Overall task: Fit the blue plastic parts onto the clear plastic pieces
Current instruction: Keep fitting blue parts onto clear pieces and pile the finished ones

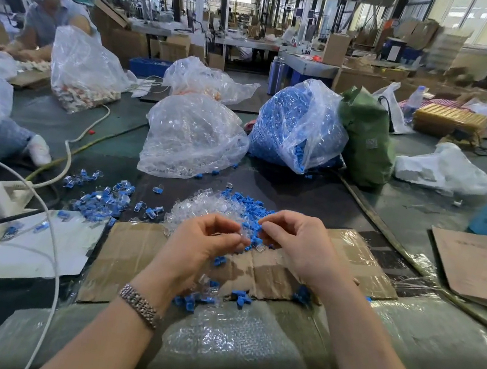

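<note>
Sprawling factory hall; cardboard sheet [131, 259] lies on green worktable [419, 215].

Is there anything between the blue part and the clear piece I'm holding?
Nothing visible. The right hand pinches the blue part right beside the clear piece in the left hand.

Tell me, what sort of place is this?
Most likely a factory assembly floor. Big bags of blue parts and clear pieces stand on the work surface, another worker sorts nearby, and cartons and benches fill the hall.
</note>
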The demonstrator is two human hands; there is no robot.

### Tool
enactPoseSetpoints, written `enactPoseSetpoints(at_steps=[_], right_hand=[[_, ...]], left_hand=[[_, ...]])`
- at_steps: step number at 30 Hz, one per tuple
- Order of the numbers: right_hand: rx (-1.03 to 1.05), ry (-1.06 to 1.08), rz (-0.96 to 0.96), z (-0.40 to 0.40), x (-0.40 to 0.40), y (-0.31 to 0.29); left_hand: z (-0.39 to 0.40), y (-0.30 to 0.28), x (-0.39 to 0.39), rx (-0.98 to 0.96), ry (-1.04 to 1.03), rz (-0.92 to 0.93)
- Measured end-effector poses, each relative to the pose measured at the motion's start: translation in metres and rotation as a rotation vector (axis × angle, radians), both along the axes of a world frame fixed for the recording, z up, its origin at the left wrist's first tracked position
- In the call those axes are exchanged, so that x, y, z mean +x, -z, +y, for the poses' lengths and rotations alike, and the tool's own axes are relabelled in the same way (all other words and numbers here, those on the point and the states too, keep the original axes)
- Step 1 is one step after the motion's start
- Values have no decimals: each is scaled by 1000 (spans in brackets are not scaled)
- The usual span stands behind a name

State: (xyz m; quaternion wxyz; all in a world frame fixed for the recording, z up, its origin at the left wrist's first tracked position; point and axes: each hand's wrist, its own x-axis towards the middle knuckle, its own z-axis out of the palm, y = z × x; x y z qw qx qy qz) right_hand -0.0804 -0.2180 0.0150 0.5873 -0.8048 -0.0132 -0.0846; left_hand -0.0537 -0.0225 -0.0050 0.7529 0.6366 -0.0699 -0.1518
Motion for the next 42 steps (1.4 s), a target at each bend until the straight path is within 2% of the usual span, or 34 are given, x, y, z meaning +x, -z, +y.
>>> enactPoseSetpoints(at_steps=[2, 3, 6, 9, 13, 18, 31, 34, 36, 38, 40, 42], right_hand=[[-67, -37, -67, 5, 0, -2], [-125, -48, -97, 8, 0, -3], [-361, -65, -165, 16, -2, -5], [-454, -85, -223, 23, -6, -8], [-512, -97, -256, 28, -10, -14], [-585, -134, -261, 34, -14, -17], [-639, -185, -249, 36, -17, -14], [-438, -198, -136, 30, -16, -12], [-417, -92, -69, 18, -11, -9], [-660, 112, 46, 0, -4, -5], [-952, 296, 284, -15, 0, 0], [-1064, 342, 491, -24, 4, 6]], left_hand=[[5, -1, -3, -201, 9, 141], [7, -1, -5, -240, 1, 172], [10, 0, -7, -216, -23, 155], [11, 2, -8, -256, -14, 139], [14, 5, -8, -354, 14, 148], [20, 8, -6, -385, 69, 126], [23, 15, -9, -295, 46, 76], [25, 18, -8, -314, 53, 70], [26, 19, -6, -348, 45, 82], [27, 20, -5, -365, 39, 86], [28, 21, -4, -379, 36, 89], [29, 21, -3, -398, 34, 94]])
